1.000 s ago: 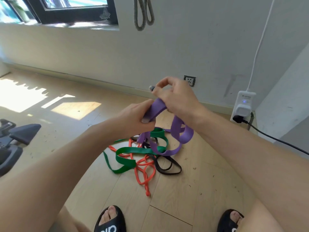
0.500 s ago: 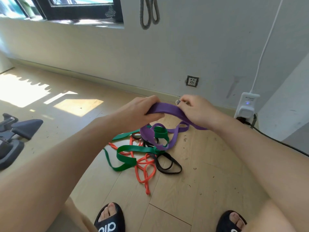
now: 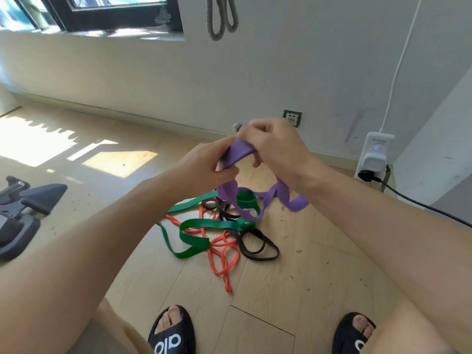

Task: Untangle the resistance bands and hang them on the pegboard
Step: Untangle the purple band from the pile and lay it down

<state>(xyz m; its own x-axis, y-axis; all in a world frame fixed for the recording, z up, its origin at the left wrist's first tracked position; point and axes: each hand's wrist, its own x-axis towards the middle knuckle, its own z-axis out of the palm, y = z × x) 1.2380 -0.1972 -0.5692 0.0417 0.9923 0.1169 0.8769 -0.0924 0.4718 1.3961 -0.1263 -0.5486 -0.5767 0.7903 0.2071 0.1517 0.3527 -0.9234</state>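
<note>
A wide purple band (image 3: 237, 155) is pinched between my left hand (image 3: 204, 162) and my right hand (image 3: 274, 146), held above the floor. Its lower loops (image 3: 281, 198) hang down and thread around a green band (image 3: 194, 226) in the pile below. The green band, an orange band (image 3: 224, 254) and a black band (image 3: 258, 245) lie tangled together on the wooden floor. A grey band (image 3: 221, 16) hangs on the wall above; its hook or board is out of frame.
My two feet in black slides (image 3: 173, 333) stand at the bottom edge. Dark exercise equipment (image 3: 23, 205) sits at the left. A white plug-in device (image 3: 374, 157) with a black cable (image 3: 421, 205) is on the right wall, beside a wall socket (image 3: 292, 118).
Both hands have risen and drawn close together, bunching the purple band that was stretched flat between them half a second ago. The pile on the floor has barely shifted.
</note>
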